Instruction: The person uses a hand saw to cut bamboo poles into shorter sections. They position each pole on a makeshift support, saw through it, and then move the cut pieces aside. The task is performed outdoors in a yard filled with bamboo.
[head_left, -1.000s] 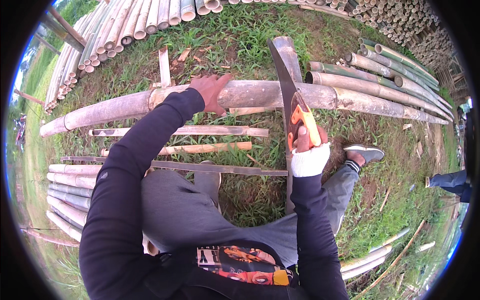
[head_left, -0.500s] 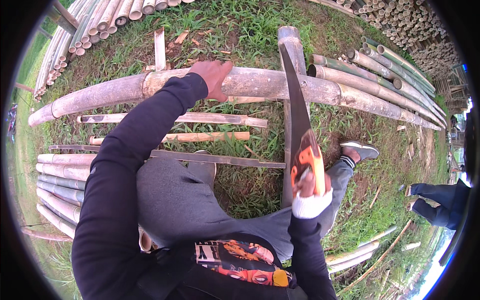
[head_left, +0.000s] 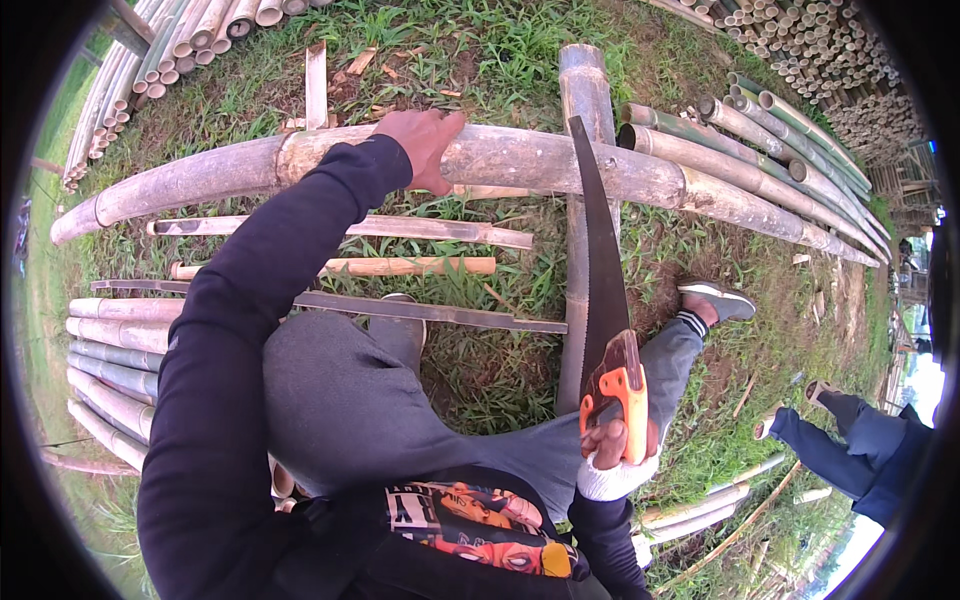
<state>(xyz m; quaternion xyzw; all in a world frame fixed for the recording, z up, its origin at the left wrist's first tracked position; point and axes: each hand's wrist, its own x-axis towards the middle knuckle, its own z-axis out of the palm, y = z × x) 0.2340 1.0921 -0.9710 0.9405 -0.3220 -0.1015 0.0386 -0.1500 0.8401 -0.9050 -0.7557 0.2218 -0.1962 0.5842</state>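
A long thick bamboo pole (head_left: 520,160) lies crosswise in front of me, over an upright-running bamboo support (head_left: 583,85). My left hand (head_left: 425,150) is wrapped over the pole from above, left of the support, with the thumb on the near side. My right hand (head_left: 615,445), with a white cuff at the wrist, grips the orange handle of a handsaw (head_left: 603,265). The saw's dark blade lies across the pole just by the support, its tip slightly past the pole's far side. Whether the teeth have cut in cannot be made out.
Split bamboo strips (head_left: 440,230) lie on the grass between the pole and my legs. Bamboo poles are piled at the left (head_left: 115,335), far left (head_left: 200,35) and right (head_left: 740,160). Another person (head_left: 850,450) is at the right edge. My shoe (head_left: 718,300) stands right of the support.
The saw has been drawn back toward me, my right hand lower and nearer my body. My left hand keeps its hold on the pole. The other person's legs have shifted at the right.
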